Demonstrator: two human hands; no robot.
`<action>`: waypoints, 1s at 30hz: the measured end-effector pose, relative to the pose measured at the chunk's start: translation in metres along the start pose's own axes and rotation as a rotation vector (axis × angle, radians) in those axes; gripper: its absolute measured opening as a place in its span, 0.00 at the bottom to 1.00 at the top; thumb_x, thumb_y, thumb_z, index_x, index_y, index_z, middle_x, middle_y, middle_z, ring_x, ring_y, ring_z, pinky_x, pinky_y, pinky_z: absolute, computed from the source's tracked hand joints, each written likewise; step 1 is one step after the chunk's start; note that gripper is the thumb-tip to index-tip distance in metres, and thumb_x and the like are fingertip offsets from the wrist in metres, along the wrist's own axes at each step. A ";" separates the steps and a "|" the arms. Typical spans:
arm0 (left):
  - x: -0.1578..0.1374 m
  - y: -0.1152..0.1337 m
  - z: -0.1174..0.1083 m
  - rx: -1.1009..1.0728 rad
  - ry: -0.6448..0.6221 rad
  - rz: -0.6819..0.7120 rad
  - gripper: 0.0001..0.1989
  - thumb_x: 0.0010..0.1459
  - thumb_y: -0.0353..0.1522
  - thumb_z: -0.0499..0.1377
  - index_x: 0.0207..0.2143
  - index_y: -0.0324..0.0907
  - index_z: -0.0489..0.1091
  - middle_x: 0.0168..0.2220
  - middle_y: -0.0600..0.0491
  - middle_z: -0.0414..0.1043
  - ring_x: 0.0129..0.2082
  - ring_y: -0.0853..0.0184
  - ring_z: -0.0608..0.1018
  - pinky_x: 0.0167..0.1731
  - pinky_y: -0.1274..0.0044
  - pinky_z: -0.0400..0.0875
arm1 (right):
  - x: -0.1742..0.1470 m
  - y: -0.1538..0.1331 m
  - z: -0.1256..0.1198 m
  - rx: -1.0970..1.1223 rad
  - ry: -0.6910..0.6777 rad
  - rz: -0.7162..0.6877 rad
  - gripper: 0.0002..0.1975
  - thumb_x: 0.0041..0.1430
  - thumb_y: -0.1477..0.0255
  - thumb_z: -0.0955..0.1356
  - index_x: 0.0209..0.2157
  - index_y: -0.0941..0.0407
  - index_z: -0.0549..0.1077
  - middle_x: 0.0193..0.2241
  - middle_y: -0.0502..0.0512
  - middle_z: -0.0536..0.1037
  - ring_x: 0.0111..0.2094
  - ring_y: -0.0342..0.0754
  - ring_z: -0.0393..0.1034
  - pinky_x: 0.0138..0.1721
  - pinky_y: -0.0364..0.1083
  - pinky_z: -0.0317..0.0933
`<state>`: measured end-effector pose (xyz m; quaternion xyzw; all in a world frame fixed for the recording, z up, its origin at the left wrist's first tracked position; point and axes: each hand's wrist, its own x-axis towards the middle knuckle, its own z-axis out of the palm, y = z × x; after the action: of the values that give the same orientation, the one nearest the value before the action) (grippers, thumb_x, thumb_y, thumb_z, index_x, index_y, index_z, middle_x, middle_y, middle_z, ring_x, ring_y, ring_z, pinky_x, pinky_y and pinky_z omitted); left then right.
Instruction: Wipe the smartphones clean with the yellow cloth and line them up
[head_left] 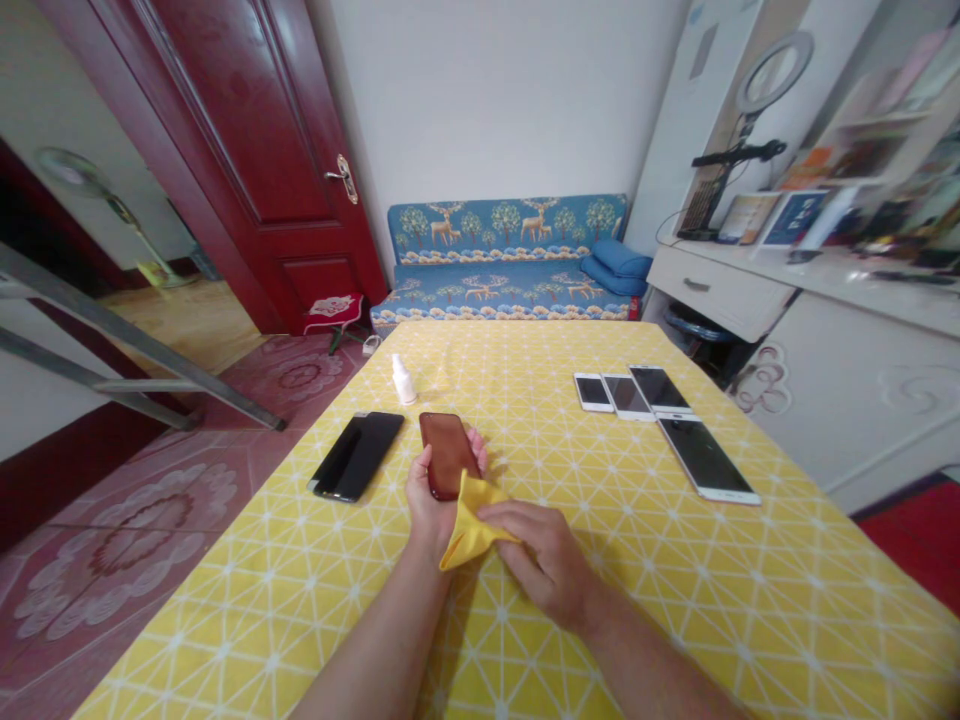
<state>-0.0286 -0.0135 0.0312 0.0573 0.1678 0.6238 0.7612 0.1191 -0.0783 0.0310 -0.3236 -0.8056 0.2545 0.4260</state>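
Observation:
In my left hand (429, 510) lies a phone (448, 450) with a reddish-brown face, held above the table, thumb along one edge and fingertips round the other. My right hand (544, 555) pinches a yellow cloth (476, 525), whose upper corner overlaps the phone's lower right part. The cloth also hides part of my left palm. To the left, a larger black phone or small tablet (358, 457) lies on the table, and a white spray bottle (403, 380) stands beyond it.
Several white-framed phones, among them a large one (709, 458), lie at the right on the yellow patterned tablecloth (525, 640). A blue sofa (495, 285) stands behind the table. A white cabinet (825, 370) is at the right, a metal ladder-like frame (142, 350) at the left.

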 end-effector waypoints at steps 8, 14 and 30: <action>0.010 -0.012 -0.001 0.421 0.135 0.329 0.21 0.57 0.39 0.59 0.52 0.45 0.69 0.46 0.50 0.74 0.31 0.72 0.76 0.25 0.82 0.68 | -0.003 0.008 -0.002 0.172 0.209 0.186 0.20 0.63 0.56 0.60 0.49 0.54 0.69 0.38 0.56 0.74 0.31 0.46 0.71 0.33 0.45 0.65; 0.005 -0.042 -0.009 0.673 -0.172 0.158 0.33 0.50 0.29 0.63 0.60 0.48 0.61 0.54 0.49 0.70 0.54 0.61 0.71 0.55 0.70 0.61 | 0.004 0.037 -0.003 0.153 0.451 0.481 0.42 0.53 0.59 0.69 0.64 0.53 0.48 0.57 0.64 0.63 0.52 0.54 0.67 0.46 0.51 0.66; 0.001 -0.045 -0.012 1.052 -0.309 0.022 0.27 0.54 0.34 0.63 0.57 0.47 0.65 0.59 0.46 0.65 0.60 0.57 0.65 0.60 0.63 0.54 | -0.003 0.046 -0.034 -0.975 0.113 0.787 0.29 0.56 0.70 0.64 0.59 0.67 0.63 0.61 0.72 0.57 0.61 0.63 0.52 0.59 0.57 0.49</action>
<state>0.0093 -0.0242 0.0062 0.5230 0.3427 0.4480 0.6390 0.1635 -0.0456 0.0152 -0.7658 -0.6259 -0.0221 0.1457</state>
